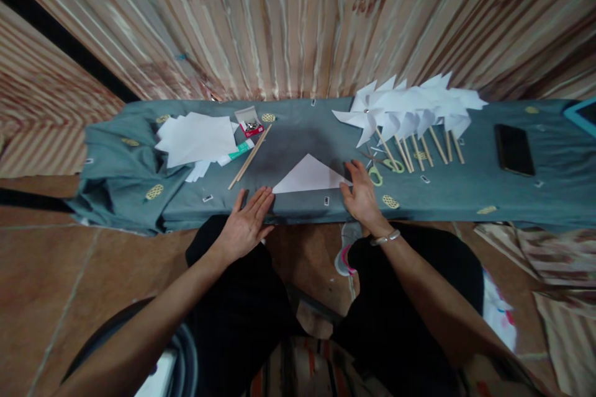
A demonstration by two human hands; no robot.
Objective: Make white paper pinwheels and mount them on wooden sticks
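Observation:
A white sheet of paper [310,175], folded into a triangle, lies on the cloth-covered table with its long edge towards me. My left hand [246,223] is open, fingers stretched out, their tips touching the triangle's left corner. At the right corner, my right hand [362,193] rests with thumb and fingers apart, the thumb against the paper. Just beyond that hand are scissors [382,166] with green handles. Two wooden sticks [250,156] lie left of the triangle.
Paper pinwheels [414,105] on sticks lie in a row at the back right. A stack of white paper [198,139], a glue tube [237,152] and a small red box of metal pins [250,124] are on the left. A phone [514,149] lies far right.

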